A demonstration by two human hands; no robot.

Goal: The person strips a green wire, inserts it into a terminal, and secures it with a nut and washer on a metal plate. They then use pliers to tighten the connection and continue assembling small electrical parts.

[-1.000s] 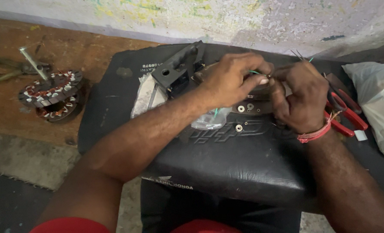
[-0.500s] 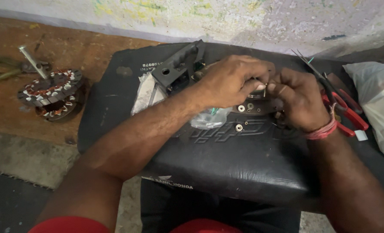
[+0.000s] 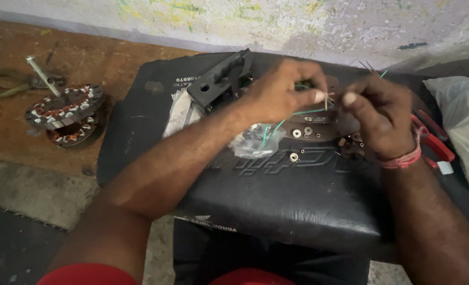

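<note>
Wire (image 3: 298,112), thin and green, runs between the two hands above the black seat cushion (image 3: 276,200), its long axis slanting from a clear plastic bag (image 3: 253,141) up and right to the fingertips. The left hand (image 3: 284,89) pinches its bare strands; the right hand (image 3: 379,113) pinches just beside, thumb nearly touching. One dark plate (image 3: 311,129) lies beneath. Two wound motor cores (image 3: 65,113) sit stacked well apart on the left.

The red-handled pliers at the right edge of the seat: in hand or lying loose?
Lying loose. The red-handled pliers rest on the black seat behind the right hand, which pinches thin wire with the left hand.
</note>
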